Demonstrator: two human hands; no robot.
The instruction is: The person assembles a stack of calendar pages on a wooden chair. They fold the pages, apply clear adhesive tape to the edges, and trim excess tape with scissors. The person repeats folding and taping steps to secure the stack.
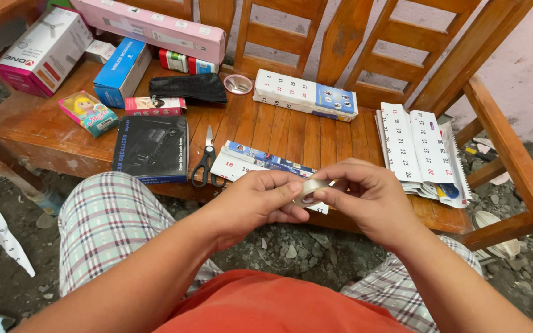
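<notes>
A small roll of clear tape (311, 188) is held between both hands, just above the near edge of a wooden bench (279, 132). My left hand (257, 203) pinches its left side with thumb and fingers. My right hand (371, 197) grips the roll from the right, its fingertips on the rim. Just beyond the hands lies a folded calendar sheet (251, 163), and black-handled scissors (206, 161) lie shut to its left.
On the bench are a black box (152, 148), a blue box (121, 71), a pink long box (155, 26), a white and pink box (41, 52), a black pouch (189, 87), folded calendar sheets (303, 94), and a calendar stack (424, 151) at right. Below, the ground is rubble.
</notes>
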